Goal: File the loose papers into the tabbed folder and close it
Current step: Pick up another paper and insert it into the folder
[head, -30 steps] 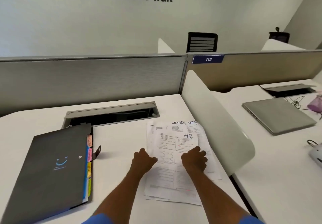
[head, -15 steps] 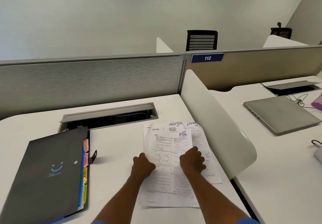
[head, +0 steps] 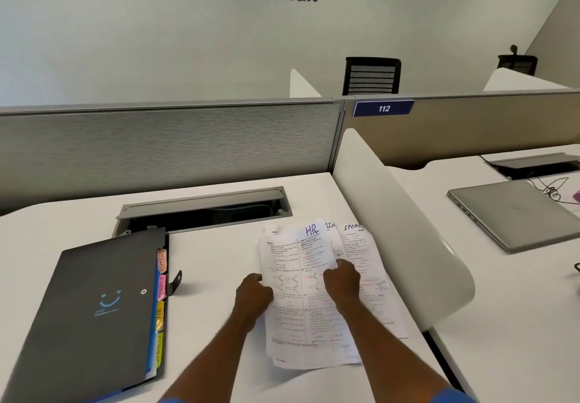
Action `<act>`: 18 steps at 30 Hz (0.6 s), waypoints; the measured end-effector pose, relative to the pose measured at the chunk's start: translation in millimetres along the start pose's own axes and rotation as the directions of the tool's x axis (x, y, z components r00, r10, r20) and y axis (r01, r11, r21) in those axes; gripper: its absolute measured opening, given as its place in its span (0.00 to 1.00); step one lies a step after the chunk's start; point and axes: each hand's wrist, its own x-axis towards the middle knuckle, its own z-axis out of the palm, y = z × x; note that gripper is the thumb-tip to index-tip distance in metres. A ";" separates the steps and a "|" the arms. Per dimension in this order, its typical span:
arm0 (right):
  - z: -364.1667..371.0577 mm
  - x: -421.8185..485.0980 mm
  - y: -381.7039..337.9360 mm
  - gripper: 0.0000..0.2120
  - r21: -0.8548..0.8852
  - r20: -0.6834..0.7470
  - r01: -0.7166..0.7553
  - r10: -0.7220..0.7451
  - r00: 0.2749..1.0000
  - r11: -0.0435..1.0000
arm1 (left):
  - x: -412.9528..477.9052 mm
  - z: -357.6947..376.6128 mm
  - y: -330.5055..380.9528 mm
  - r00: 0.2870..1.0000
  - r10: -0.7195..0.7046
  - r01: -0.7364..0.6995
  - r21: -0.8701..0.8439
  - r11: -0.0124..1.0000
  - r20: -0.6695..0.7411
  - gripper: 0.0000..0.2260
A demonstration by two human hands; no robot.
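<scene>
desk (head: pixel 219 255) was white, backed by a grey partition (head: pixel 157 151); closed tabbed folder (head: pixel 94 308) lay left; left hand (head: pixel 252 297) and right hand (head: pixel 342 281) each gripped the loose papers (head: pixel 292 324).

Single head-worn camera looked forward and down, close over the white desk (head: pixel 219 255); loose papers (head: pixel 292 324) sat centre-low, partition (head: pixel 157 145) and far wall (head: pixel 282 41) above.

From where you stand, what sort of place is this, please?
Most likely an open-plan office: a grey partition panel behind the white desk, a numbered plate reading 112, and a closed laptop on the neighbouring desk.
</scene>
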 end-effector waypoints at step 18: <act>14.0 -17.1 -96.5 0.13 0.623 0.220 0.134 -0.337 0.916 0.771 | -13.9 -112.1 41.4 0.971 0.164 -0.214 -0.337 0.917 -0.172 0.11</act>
